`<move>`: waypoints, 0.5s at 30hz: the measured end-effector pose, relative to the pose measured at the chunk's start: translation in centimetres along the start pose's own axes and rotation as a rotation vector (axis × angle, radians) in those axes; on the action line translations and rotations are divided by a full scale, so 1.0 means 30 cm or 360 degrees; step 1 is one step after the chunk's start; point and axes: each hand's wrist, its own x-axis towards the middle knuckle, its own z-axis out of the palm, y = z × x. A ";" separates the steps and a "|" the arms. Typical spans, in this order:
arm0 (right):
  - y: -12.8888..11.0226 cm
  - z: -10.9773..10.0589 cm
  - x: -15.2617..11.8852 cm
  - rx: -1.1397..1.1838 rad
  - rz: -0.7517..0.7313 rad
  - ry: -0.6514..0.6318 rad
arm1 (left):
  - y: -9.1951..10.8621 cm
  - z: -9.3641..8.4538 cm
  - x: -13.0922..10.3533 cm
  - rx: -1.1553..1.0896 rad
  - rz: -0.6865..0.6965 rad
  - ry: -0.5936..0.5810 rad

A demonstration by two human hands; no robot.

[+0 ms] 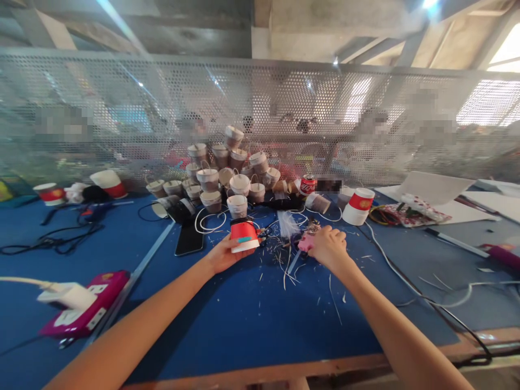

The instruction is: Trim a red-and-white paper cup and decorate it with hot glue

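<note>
In the middle of the table my left hand (221,254) is closed around a red-and-white paper cup (245,234), its wide white rim facing down. A black band runs round the cup's top end, and a teal patch shows on its side. To the right, my right hand (331,246) has its fingers bent over a small pink object (305,242), whose kind I cannot make out. A pale strip (294,262) lies just below that object. Scattered wire offcuts (280,252) and a clear plastic piece (287,223) lie between the hands.
Behind the hands, several wrapped cups (208,179) are piled against a perforated metal screen (162,103). A black phone (189,240) and a purple power strip (87,309) lie left. At right are stacked red-and-white cups (359,207), a red can (307,184) and a white cable (385,257).
</note>
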 end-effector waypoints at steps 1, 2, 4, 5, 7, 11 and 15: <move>-0.005 -0.008 -0.004 -0.0025 0.0024 0.0020 | 0.001 0.004 0.000 0.0011 0.0007 -0.0006; -0.010 -0.019 -0.007 -0.0043 0.0032 0.0044 | 0.002 0.008 -0.001 0.0024 0.0017 -0.0013; -0.016 -0.043 -0.009 -0.0009 -0.0019 0.0121 | 0.003 0.017 -0.002 0.0047 0.0036 -0.0023; -0.018 -0.054 -0.007 0.0062 -0.0074 0.0187 | 0.004 0.019 -0.002 0.0046 0.0041 -0.0028; -0.022 -0.067 -0.001 0.0366 -0.0224 0.0339 | 0.004 0.018 -0.002 0.0028 0.0035 -0.0043; -0.036 -0.059 -0.002 0.1629 -0.0394 0.0047 | -0.006 -0.007 -0.001 0.0032 -0.0037 -0.0117; -0.061 -0.025 -0.035 0.2382 -0.0495 -0.0641 | -0.025 -0.025 -0.001 0.0098 -0.0006 -0.0180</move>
